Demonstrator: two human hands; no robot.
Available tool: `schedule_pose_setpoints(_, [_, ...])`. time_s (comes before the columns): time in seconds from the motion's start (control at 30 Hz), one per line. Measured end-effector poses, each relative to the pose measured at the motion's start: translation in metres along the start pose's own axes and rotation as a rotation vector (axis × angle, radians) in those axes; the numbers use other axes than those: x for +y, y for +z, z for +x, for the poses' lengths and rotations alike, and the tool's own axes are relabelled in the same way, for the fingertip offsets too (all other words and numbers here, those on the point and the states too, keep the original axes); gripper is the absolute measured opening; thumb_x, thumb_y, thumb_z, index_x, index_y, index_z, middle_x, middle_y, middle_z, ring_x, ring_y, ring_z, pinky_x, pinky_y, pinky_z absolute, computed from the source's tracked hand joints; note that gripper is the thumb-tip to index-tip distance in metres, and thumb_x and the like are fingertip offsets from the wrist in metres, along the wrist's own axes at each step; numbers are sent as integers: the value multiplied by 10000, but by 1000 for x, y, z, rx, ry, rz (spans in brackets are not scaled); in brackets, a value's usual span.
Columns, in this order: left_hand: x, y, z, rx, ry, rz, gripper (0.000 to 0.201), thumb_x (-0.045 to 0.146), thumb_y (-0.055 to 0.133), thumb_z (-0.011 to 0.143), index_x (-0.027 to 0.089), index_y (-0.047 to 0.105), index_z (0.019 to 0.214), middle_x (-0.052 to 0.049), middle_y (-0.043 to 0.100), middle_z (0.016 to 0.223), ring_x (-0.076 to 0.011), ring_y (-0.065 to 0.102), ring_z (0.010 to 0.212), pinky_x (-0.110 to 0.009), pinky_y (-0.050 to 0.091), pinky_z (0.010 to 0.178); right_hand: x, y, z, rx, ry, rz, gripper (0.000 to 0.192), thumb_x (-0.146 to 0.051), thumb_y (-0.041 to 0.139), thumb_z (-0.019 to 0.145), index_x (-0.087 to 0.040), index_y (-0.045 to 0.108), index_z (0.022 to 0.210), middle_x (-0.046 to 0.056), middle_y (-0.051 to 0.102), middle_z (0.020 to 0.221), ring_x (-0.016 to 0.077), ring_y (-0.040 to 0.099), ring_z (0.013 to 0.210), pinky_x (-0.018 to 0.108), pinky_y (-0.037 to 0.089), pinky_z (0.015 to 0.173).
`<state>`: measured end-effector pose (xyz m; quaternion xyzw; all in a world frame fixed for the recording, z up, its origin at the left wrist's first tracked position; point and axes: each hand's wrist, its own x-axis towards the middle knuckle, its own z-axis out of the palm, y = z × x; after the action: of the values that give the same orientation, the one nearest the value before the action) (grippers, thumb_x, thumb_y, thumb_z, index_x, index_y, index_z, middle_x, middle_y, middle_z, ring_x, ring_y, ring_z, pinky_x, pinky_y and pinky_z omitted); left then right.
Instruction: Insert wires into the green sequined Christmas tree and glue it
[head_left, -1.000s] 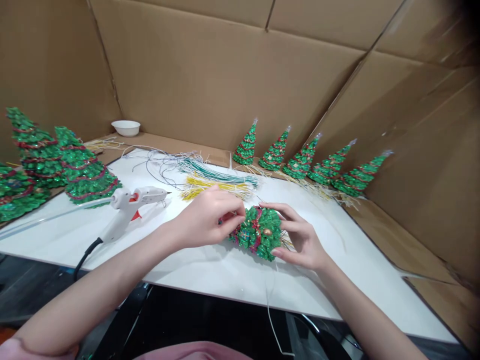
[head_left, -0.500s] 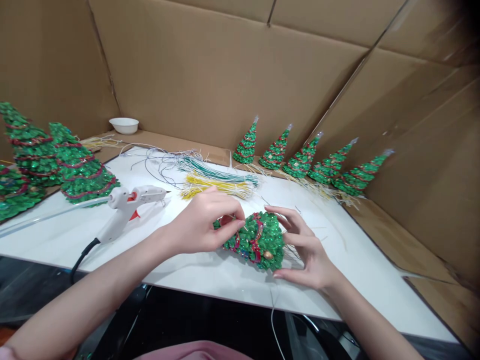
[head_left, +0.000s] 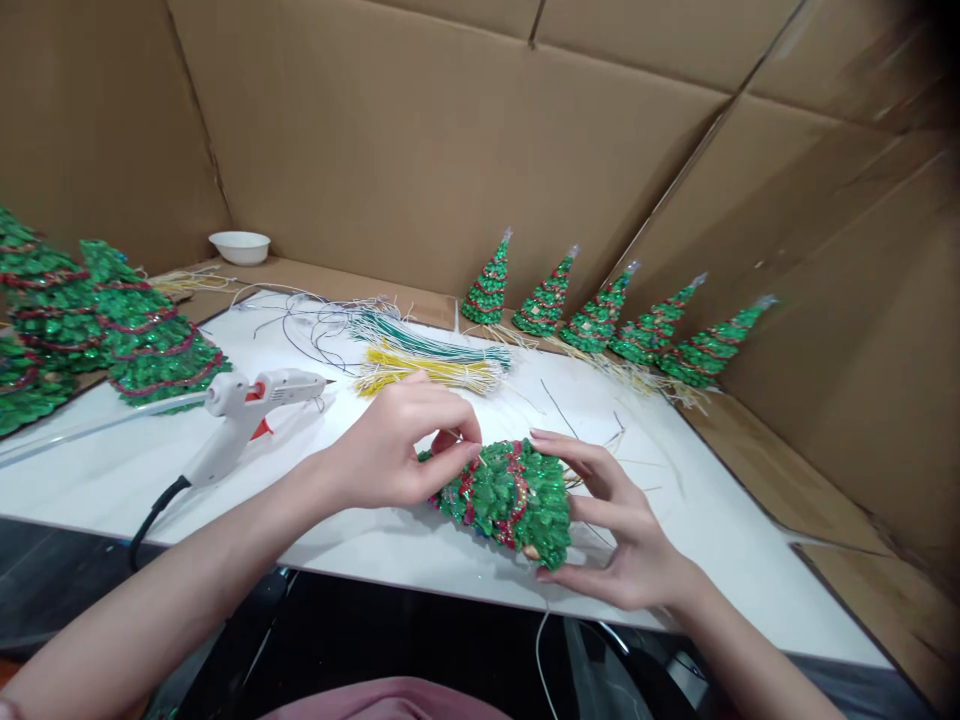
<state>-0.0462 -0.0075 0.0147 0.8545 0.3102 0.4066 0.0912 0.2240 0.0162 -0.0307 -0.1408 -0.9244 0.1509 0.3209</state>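
A small green tinsel Christmas tree (head_left: 491, 505) lies on its side, tip to the left, wound with red garland and dotted with small ornaments. Over its upper part, my left hand (head_left: 416, 440) pinches a thin pale wire between thumb and index finger, its end against the foliage. The tree's tip is partly hidden behind that hand. My right hand (head_left: 619, 520) grips the wide base from the right, thumb below and fingers above. Loose wires show by the base, between it and my right palm.
A white glue gun (head_left: 251, 410) rests at left beside larger trees (head_left: 154, 330). Behind my hands lie yellow wires (head_left: 427, 372) and green wires (head_left: 427, 340). Several small star-topped trees (head_left: 544, 300) line the cardboard wall; a white bowl (head_left: 240, 248) stands in the back corner.
The tree has rolled slightly toward me, carrying its orange ornament lower. My right hand has shifted down with it, while my left keeps its pinch near the foliage. The view has shifted slightly.
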Motion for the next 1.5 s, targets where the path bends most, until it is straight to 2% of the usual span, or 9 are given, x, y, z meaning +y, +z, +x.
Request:
schedule_pose_setpoints(0.27, [0, 0, 0, -16, 8, -16, 154, 130, 534, 840, 163, 586, 700, 20, 642, 619, -107, 522, 570, -291, 332, 642, -6, 2, -4, 7, -19, -103, 294, -186, 780, 681, -228, 676, 953, 105, 416, 1393, 369, 405, 1322, 524, 443, 1053])
schedule_pose_setpoints(0.57, [1, 0, 1, -7, 5, -7, 152, 120, 540, 838, 163, 587, 700, 25, 645, 626, -100, 525, 571, -284, 328, 645, -8, 2, -7, -18, -19, -110, 324, -163, 768, 694, -230, 670, 996, 80, 363, 1425, 368, 352, 1358, 527, 419, 1083])
schedule_pose_setpoints(0.77, [2, 1, 1, -17, -9, -4, 155, 135, 530, 849, 173, 592, 712, 23, 661, 641, -107, 536, 581, -288, 338, 653, -10, 2, -8, 2, -25, -131, 305, -162, 759, 687, -236, 675, 970, 78, 363, 1443, 372, 380, 1342, 536, 439, 1063])
schedule_pose_setpoints(0.93, [3, 0, 1, -77, -3, -42, 128, 146, 530, 854, 173, 598, 749, 14, 658, 665, -117, 545, 608, -291, 350, 658, -10, 4, -11, 19, 5, -144, 311, -162, 759, 686, -232, 686, 981, 73, 283, 1497, 357, 416, 1322, 489, 447, 1073])
schedule_pose_setpoints(1.13, [6, -4, 2, -137, 21, -81, 134, 124, 500, 865, 158, 589, 771, -3, 615, 712, -124, 528, 669, -282, 370, 680, -10, 5, -12, 2, -6, -137, 355, -148, 741, 706, -237, 654, 1038, 81, 280, 1479, 359, 366, 1354, 506, 407, 1105])
schedule_pose_setpoints(1.37, [6, -3, 3, -189, -3, -58, 148, 148, 490, 874, 161, 612, 790, -4, 633, 699, -130, 543, 664, -281, 378, 699, -12, 6, -13, 18, -24, -126, 303, -118, 727, 704, -216, 646, 979, 84, 291, 1469, 373, 353, 1360, 522, 406, 1101])
schedule_pose_setpoints(1.5, [4, -3, 2, -245, -29, -51, 181, 153, 474, 874, 160, 655, 866, 7, 677, 676, -121, 563, 604, -300, 362, 713, -12, 8, -15, 28, -36, -135, 284, -89, 714, 697, -207, 632, 942, 81, 288, 1483, 386, 344, 1365, 539, 412, 1091])
